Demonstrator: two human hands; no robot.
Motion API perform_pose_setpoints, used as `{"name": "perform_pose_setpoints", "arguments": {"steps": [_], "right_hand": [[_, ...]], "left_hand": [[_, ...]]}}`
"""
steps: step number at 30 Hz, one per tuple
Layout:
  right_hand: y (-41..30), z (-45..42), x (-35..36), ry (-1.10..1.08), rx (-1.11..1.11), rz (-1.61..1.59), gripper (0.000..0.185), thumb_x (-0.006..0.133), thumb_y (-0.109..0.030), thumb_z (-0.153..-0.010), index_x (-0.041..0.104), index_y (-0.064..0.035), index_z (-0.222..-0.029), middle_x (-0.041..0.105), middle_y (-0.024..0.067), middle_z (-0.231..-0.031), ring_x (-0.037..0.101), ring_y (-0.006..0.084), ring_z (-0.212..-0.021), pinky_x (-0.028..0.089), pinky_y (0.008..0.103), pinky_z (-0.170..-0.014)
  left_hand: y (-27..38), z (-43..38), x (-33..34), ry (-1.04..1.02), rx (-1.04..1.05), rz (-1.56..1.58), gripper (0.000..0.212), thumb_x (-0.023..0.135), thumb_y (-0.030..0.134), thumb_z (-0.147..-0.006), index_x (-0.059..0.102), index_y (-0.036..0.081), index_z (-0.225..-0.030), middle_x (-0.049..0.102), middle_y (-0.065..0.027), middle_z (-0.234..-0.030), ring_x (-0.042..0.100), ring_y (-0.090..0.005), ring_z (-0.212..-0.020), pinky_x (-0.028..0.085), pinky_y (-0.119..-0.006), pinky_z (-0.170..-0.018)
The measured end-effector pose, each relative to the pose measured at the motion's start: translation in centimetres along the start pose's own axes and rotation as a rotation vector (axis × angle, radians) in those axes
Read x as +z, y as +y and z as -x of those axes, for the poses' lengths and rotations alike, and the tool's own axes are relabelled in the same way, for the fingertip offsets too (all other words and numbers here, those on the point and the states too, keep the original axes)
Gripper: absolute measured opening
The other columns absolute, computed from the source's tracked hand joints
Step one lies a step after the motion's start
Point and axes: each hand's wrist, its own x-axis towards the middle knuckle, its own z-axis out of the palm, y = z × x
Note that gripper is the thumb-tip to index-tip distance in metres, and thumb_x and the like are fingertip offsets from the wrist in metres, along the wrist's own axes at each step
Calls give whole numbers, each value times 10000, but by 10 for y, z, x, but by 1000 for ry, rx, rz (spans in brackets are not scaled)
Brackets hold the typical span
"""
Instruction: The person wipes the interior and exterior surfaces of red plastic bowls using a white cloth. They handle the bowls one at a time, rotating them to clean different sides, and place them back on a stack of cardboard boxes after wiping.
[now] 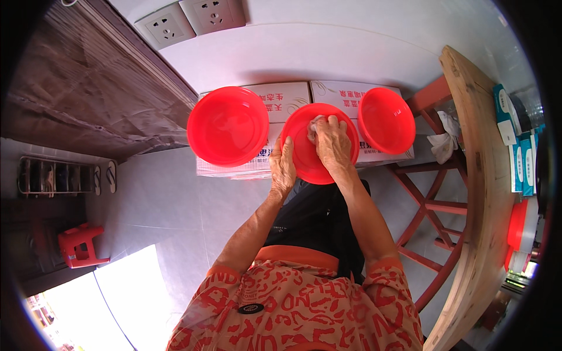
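In front of me a red plastic basin (314, 169) is tilted toward my body. My left hand (283, 169) grips its left rim, thumb on the inner side and fingers behind. Inside the basin, my right hand (333, 142) presses a crumpled pale cloth (314, 128) against the inner surface. A larger-looking red basin (228, 127) rests on cardboard cartons (287, 94) to the left. On the right, another red basin (386, 120) sits on the cartons. Both side basins show nothing inside.
A wooden table (474, 175) on red legs stands at right, with a whitish cloth (445, 136) hanging on its frame. Boxes (522, 162) lie on it. A red plastic stool (81, 245), slippers (111, 177) and a shoe rack (57, 176) are at left. Wall sockets (189, 22) are ahead.
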Motion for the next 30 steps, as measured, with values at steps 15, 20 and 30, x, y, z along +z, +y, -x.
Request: {"name": "perform_pose_setpoints", "arguments": {"steps": [15,20,30], "right_hand": [[-12,29,-21,-190,-175,-266,158,625,-54,-753,636,-90,-907,527,103,-946,517,355,-891,504,434,-722],[-9,5,-1,37,199,-34,119,608,-123,-791,640,-119,-905,533,150,-922,543,392,-807,505,463,-675],[-36,25,-11,-172,-75,-361,284,649,-23,-715,619,-86,-991,536,130,-956,498,359,-900,471,456,-722]], "left_hand": [[2,1,0,-47,-14,100,467,467,373,-973,520,-15,-1228,587,-18,-834,522,-84,-737,438,-212,-644],[3,2,0,-7,-2,-11,483,475,359,-972,503,-29,-1259,590,-89,-1113,523,-147,-1007,419,-276,-886],[-4,-2,-8,-16,-140,-50,498,337,407,-1003,579,-6,-1141,584,-16,-778,475,-88,-688,407,-244,-604]]}}
